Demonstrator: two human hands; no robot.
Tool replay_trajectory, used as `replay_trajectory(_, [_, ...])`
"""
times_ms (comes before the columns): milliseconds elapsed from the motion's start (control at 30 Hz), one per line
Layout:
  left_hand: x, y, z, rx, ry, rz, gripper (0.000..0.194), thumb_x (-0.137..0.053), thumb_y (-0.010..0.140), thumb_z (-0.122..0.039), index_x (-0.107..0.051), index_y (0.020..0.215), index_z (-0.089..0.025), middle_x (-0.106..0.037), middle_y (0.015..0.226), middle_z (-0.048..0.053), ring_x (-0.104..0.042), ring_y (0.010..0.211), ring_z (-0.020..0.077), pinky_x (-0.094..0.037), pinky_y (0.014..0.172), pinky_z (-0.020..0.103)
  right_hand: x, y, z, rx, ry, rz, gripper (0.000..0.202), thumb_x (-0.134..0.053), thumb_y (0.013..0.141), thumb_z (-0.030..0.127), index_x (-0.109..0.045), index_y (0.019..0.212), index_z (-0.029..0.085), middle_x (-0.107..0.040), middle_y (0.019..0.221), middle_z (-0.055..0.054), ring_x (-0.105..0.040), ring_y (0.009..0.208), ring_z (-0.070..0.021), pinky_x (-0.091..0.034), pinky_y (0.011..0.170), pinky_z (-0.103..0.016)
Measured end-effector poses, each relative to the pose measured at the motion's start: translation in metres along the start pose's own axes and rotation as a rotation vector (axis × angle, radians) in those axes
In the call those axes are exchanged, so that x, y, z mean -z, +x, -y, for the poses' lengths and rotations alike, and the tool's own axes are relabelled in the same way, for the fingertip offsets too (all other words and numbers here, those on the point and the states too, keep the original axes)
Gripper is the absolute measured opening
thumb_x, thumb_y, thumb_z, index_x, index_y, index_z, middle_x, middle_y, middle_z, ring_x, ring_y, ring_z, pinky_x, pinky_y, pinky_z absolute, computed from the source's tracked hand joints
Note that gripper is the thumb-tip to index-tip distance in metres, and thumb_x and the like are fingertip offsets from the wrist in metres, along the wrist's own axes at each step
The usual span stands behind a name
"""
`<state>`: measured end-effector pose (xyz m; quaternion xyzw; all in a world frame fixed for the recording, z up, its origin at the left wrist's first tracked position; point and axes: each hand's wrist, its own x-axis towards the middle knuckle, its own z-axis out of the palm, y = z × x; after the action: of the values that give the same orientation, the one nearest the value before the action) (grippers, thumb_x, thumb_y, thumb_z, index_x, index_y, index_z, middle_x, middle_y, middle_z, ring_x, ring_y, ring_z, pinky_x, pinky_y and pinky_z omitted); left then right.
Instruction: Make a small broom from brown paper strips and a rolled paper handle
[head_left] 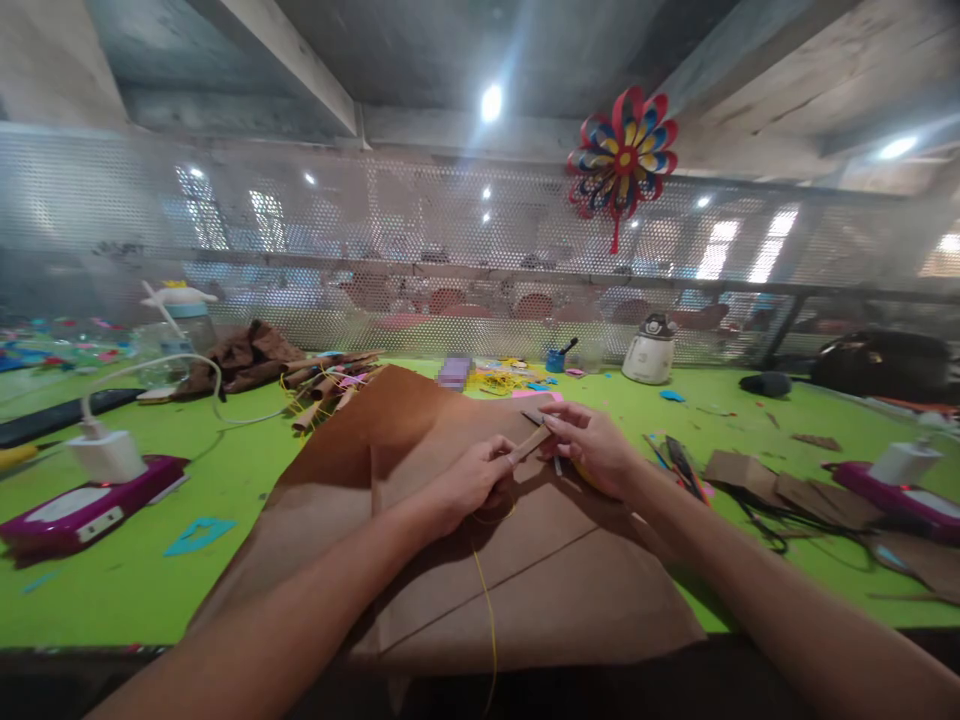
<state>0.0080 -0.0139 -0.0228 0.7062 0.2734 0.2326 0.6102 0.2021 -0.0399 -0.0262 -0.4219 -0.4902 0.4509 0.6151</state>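
Over a large brown paper sheet (450, 600) at the table's front edge, both hands meet. My left hand (484, 478) pinches the near end of a small brown paper roll (529, 443). At its far end is my right hand (589, 445), fingers closed around scissors whose blades show beside the roll; most of their yellow handle is hidden under the palm. A thin yellow string (487, 600) hangs from below my left hand across the sheet and over the front edge.
Several tied paper rolls (322, 385) and crumpled brown material (251, 355) lie back left. Purple power strips (82, 510) sit at both sides. A white bottle (649, 352) and blue pot (555, 360) stand behind. Brown scraps (821, 497) and pens lie right.
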Motion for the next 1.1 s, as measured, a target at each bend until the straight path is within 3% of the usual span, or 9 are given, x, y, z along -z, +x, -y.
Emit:
replay_trajectory(167, [-0.002,0.001,0.000,-0.018,0.011,-0.036,0.018,-0.047,0.085,-0.036,-0.040,0.081,-0.020,-0.034,0.051,-0.008,-0.029,0.043,0.0068,-0.018,0.043,0.023,-0.016,-0.005,-0.003,0.023,-0.064,0.002,0.084,-0.079,0.060,0.026,-0.038,0.133,0.025,-0.063,0.077,0.000,-0.062,0.068,-0.0166,-0.052,0.065,-0.032])
replay_trajectory(300, [-0.004,0.001,-0.002,-0.009,0.026,-0.052,0.018,-0.046,0.086,-0.037,-0.040,0.081,-0.020,-0.035,0.050,-0.009,-0.030,0.043,0.0067,-0.019,0.043,0.022,-0.027,-0.008,-0.007,0.134,-0.104,-0.086,0.091,-0.081,0.054,0.021,-0.038,0.134,0.030,-0.065,0.087,-0.001,-0.062,0.078,-0.0187,-0.052,0.070,-0.032])
replay_trajectory(400, [-0.003,0.001,-0.003,-0.027,0.016,-0.021,0.022,-0.046,0.085,-0.041,-0.042,0.084,-0.020,-0.034,0.051,-0.009,-0.028,0.042,0.0062,-0.018,0.043,0.022,-0.029,-0.009,-0.005,0.157,-0.092,-0.094,0.093,-0.080,0.055,0.021,-0.035,0.136,0.026,-0.064,0.074,0.003,-0.063,0.068,-0.0168,-0.051,0.067,-0.031])
replay_trajectory(500, [-0.002,0.000,-0.004,-0.061,0.002,0.005,0.025,-0.048,0.084,-0.043,-0.044,0.085,-0.019,-0.032,0.053,-0.009,-0.026,0.044,0.0060,-0.018,0.044,0.022,-0.027,-0.010,0.001,0.154,-0.057,-0.076,0.089,-0.077,0.059,0.023,-0.034,0.137,0.022,-0.062,0.064,0.005,-0.062,0.058,-0.0148,-0.052,0.064,-0.031])
replay_trajectory(700, [0.001,0.002,-0.003,-0.063,-0.010,-0.009,0.024,-0.051,0.082,-0.042,-0.044,0.086,-0.019,-0.034,0.056,-0.008,-0.028,0.046,0.0065,-0.019,0.045,0.023,-0.017,-0.006,0.005,0.051,0.063,-0.068,0.070,-0.076,0.062,0.026,-0.047,0.125,0.021,-0.065,0.073,0.002,-0.065,0.062,-0.0164,-0.055,0.064,-0.034])
replay_trajectory(900, [-0.002,0.000,-0.004,-0.028,-0.020,-0.041,0.017,-0.050,0.080,-0.034,-0.041,0.079,-0.019,-0.035,0.054,-0.008,-0.029,0.045,0.0062,-0.019,0.045,0.022,-0.010,-0.002,0.003,0.005,0.097,-0.033,0.047,-0.071,0.068,0.027,-0.057,0.111,0.019,-0.065,0.069,0.000,-0.065,0.062,-0.0163,-0.056,0.063,-0.034])
replay_trajectory(1100, [-0.003,-0.001,-0.004,-0.023,-0.022,-0.030,0.015,-0.049,0.082,-0.033,-0.041,0.082,-0.020,-0.036,0.051,-0.008,-0.030,0.043,0.0064,-0.018,0.044,0.022,-0.010,-0.002,0.004,0.034,0.090,-0.026,0.045,-0.072,0.065,0.025,-0.061,0.108,0.020,-0.062,0.070,0.003,-0.063,0.062,-0.0132,-0.056,0.061,-0.031])
